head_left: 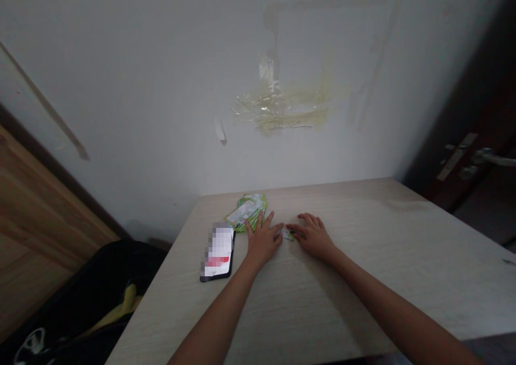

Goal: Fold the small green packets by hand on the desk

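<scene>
A small green-and-white packet (287, 233) lies on the table between my two hands, partly covered by the fingertips. My left hand (263, 240) rests with its fingers spread, the thumb side at the packet's left edge and the longer fingers beside a fanned pile of similar packets (246, 212). From the other side, my right hand (313, 237) has its thumb and forefinger at the packet's right end, seemingly pinching it. Its other fingers are bent loosely above the tabletop.
A phone (220, 251) with a lit, partly blurred screen lies left of my left forearm. The pale wooden table (387, 268) meets a wall (161, 112) with tape marks. A black bag (108, 279) stands at the left, a dark door with a handle (489, 156) at the right.
</scene>
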Demonstrator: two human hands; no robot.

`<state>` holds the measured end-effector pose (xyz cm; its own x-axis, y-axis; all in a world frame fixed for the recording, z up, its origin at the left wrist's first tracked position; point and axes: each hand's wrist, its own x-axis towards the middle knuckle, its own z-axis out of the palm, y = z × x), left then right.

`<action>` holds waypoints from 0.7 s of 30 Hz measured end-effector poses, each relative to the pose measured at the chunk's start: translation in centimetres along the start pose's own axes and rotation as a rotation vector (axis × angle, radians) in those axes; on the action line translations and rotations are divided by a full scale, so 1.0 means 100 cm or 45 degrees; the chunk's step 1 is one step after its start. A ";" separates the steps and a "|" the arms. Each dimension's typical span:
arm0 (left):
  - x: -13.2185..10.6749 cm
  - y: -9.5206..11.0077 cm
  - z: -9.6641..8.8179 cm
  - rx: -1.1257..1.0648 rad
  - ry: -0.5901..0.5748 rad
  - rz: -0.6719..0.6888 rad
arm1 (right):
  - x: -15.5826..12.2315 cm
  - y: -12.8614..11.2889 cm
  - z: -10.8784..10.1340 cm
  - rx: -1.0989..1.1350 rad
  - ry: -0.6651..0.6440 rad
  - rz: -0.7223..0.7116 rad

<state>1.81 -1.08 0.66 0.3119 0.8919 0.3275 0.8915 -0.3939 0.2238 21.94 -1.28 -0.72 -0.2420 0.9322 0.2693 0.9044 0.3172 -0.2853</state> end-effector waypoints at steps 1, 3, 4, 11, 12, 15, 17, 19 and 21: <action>0.000 0.000 -0.001 -0.013 0.016 -0.012 | 0.000 0.001 0.001 0.016 0.024 -0.010; 0.001 0.000 -0.001 -0.034 0.051 -0.032 | 0.000 0.003 0.001 0.061 0.079 -0.028; 0.002 -0.001 -0.001 -0.047 0.063 -0.036 | 0.000 0.005 0.002 0.088 0.106 -0.032; 0.009 -0.010 0.006 -0.159 0.047 0.057 | 0.001 0.010 0.000 0.204 0.178 -0.029; 0.010 -0.011 0.007 -0.166 0.028 0.064 | 0.002 0.011 0.001 0.205 0.183 -0.024; 0.010 -0.012 0.006 -0.162 -0.021 0.062 | 0.003 0.013 0.003 0.203 0.174 0.002; 0.010 -0.012 0.004 -0.153 -0.034 0.057 | 0.004 0.015 0.004 0.204 0.164 0.017; 0.009 -0.011 0.003 -0.154 -0.045 0.042 | 0.005 0.016 0.004 0.203 0.163 0.026; 0.008 -0.009 0.002 -0.160 -0.050 0.018 | 0.005 0.015 0.003 0.196 0.170 0.035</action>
<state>1.34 0.07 0.57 0.3389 0.8930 0.2960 0.8395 -0.4291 0.3334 23.07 -0.25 -1.32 -0.1602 0.9126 0.3761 0.8430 0.3247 -0.4289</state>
